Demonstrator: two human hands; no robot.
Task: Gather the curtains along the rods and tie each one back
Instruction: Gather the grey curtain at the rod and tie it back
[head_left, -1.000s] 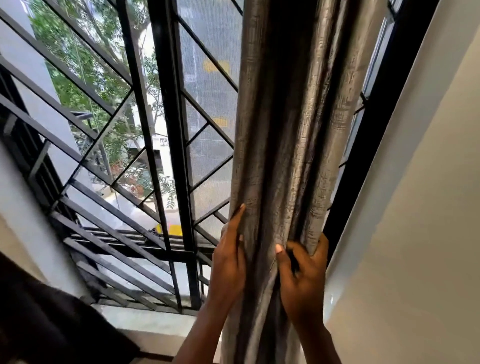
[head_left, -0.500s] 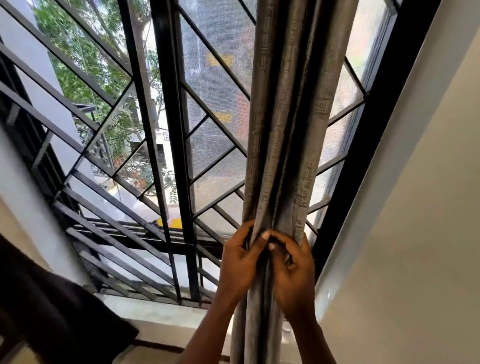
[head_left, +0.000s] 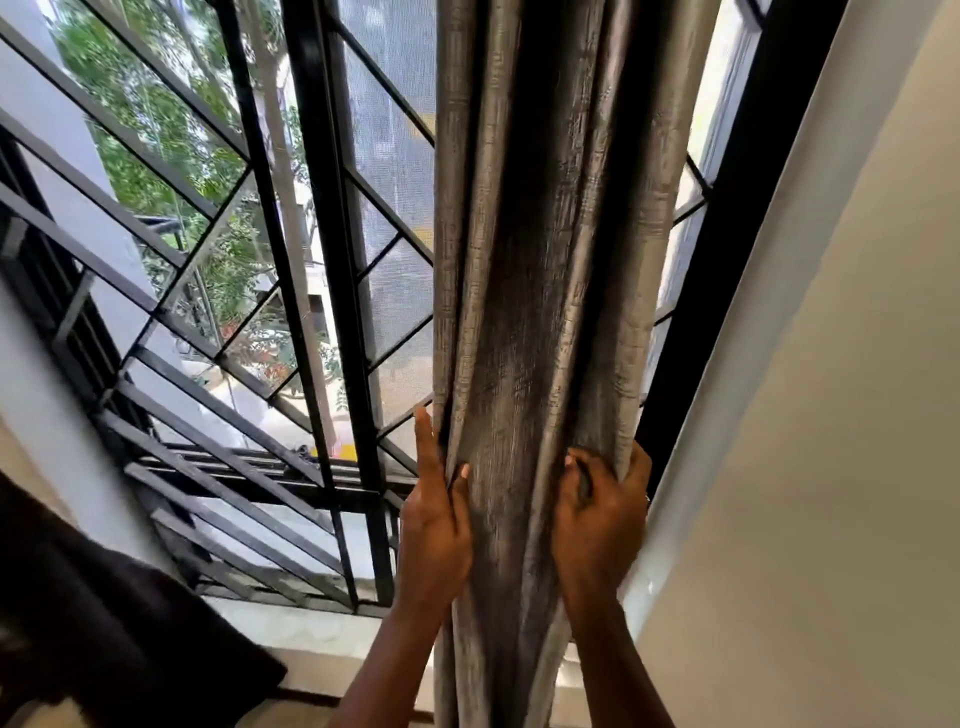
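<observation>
Big barred window across the left of the view, pale wall down the right. Hanging at the window's right edge, just beside the black frame, is the curtain. It's grey and woven with a slight sheen, bunched into one thick column of deep vertical folds. The rod is out of sight above, so I can't tell how tightly the top is packed. A dark cloth lies in the lower left corner, below the sill and well apart from the action.

Now the hands, both low on the bundle. The left hand is at its left edge, fingers straight up behind the outer fold and thumb on the front, pinching that fold. The right hand is at the right edge, fingers curled in, clutching a fistful of pleats.

How will it handle? Soft and floppy, I'd say, medium weight, with no stiffness to fight and nothing to break. That sheen suggests it's a little slippery, so loose folds could slide out and fan open if the squeeze slackens. To my eye the best hold is right round the whole column at about this height, pressing both edges in together so a tie can go round. No tie shows anywhere in view.
</observation>
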